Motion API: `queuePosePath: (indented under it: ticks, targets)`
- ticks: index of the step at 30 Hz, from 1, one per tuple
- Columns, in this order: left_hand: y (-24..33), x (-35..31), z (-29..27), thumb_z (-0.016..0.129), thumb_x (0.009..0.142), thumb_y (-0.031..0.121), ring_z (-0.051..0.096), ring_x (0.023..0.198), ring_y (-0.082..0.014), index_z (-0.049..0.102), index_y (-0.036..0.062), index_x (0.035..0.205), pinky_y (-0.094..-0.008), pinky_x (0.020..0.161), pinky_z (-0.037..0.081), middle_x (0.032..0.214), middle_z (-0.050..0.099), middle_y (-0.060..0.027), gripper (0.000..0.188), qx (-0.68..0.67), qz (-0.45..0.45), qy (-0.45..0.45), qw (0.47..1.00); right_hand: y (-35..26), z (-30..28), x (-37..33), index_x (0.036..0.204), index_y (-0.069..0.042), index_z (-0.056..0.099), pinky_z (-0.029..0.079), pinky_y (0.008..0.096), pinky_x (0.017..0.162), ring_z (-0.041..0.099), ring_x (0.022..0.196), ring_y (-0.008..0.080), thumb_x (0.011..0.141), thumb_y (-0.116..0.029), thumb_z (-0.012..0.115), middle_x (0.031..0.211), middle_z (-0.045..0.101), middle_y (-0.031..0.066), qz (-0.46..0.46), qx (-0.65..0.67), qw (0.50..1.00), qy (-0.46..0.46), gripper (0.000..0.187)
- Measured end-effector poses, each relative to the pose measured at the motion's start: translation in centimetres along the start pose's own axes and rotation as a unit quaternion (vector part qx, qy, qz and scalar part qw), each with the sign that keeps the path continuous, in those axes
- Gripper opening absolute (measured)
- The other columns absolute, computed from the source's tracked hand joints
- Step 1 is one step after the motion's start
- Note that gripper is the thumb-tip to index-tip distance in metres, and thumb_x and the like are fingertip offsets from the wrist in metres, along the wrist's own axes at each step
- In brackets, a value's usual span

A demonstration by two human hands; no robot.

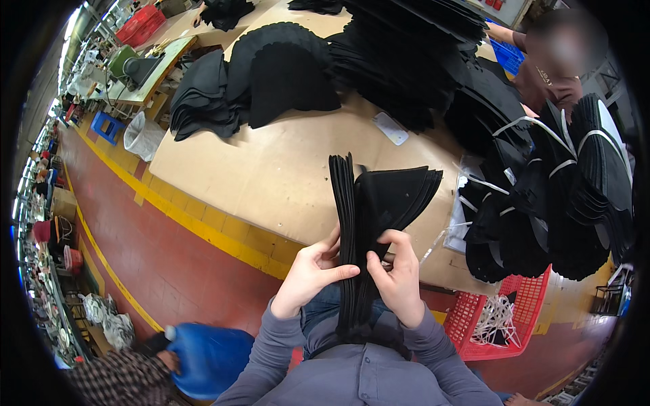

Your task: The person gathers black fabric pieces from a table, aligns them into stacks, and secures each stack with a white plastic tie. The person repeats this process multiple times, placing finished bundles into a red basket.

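A stack of cut black fabric pieces (pixel 346 216) stands on edge in front of me at the table's front edge. My left hand (pixel 317 269) is closed round its left side, with the thumb across the edges. On the right, part of the stack fans out into a wide flap of layers. My right hand (pixel 395 271) grips the stack's right side, index finger bent and thumb pressed against the layers. The lower ends hang down near my lap. What my hidden fingers do behind the stack cannot be made out.
On the tan table (pixel 271 183) lie curved black piles (pixel 288 78), a large black heap (pixel 406 61) and a white card (pixel 391 128). White-strap-tied black bundles (pixel 555 203) sit right, above a red basket (pixel 501 325). A person (pixel 552 81) works far right; a blue drum (pixel 211 362) is lower left.
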State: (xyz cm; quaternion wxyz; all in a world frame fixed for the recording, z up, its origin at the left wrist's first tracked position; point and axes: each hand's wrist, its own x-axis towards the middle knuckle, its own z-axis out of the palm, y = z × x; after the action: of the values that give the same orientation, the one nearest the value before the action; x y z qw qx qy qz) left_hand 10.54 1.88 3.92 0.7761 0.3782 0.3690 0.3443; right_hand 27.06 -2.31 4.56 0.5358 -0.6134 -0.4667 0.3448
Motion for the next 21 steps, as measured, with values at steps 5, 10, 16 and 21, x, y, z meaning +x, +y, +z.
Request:
queuePosePath:
  ticks: [5, 10, 16, 21]
  targets:
    - [0.1, -0.1, 0.2, 0.075, 0.08, -0.005, 0.059, 0.11, -0.0147, 0.037, -0.0055, 0.146, -0.0297, 0.093, 0.051, 0.133, 0.056, -0.0128, 0.076, -0.026, -0.003, -0.012, 1.0, 0.6, -0.5, 0.6, 0.092, -0.004, 0.065, 0.048, 0.0321, 0.057, 0.059, 0.067, 0.0214, 0.083, -0.008, 0.071, 0.092, 0.057, 0.0131, -0.106, -0.126, 0.986, -0.033, 0.012]
    - [0.1, 0.0, -0.1, 0.073, 0.082, -0.008, 0.05, 0.123, -0.0165, 0.028, -0.0046, 0.15, -0.031, 0.102, 0.045, 0.145, 0.045, -0.0142, 0.082, -0.012, -0.009, -0.032, 0.999, -1.0, -0.5, 0.5, 0.092, -0.003, 0.066, 0.045, 0.0331, 0.061, 0.055, 0.07, 0.023, 0.078, -0.016, 0.079, 0.087, 0.057, 0.0114, -0.056, -0.126, 0.989, -0.045, 0.024]
    - [0.0, 0.1, -0.1, 0.073, 0.082, -0.008, 0.043, 0.133, -0.0179, 0.025, -0.005, 0.151, -0.0314, 0.109, 0.04, 0.152, 0.037, -0.0159, 0.085, -0.014, -0.013, -0.034, 0.999, -1.5, -0.6, 0.4, 0.092, -0.003, 0.066, 0.044, 0.03, 0.059, 0.054, 0.067, 0.0193, 0.078, -0.016, 0.079, 0.088, 0.056, 0.011, -0.015, -0.133, 0.99, -0.05, 0.023]
    - [0.0, 0.0, -0.2, 0.074, 0.081, -0.008, 0.042, 0.134, -0.0177, 0.023, -0.0041, 0.152, -0.0312, 0.11, 0.039, 0.152, 0.037, -0.0158, 0.087, -0.017, -0.022, -0.036, 0.999, 0.1, 0.1, -0.1, 0.093, -0.003, 0.066, 0.045, 0.032, 0.059, 0.053, 0.066, 0.0194, 0.084, -0.008, 0.069, 0.089, 0.056, 0.0121, -0.038, -0.01, 0.999, 0.016, 0.011]
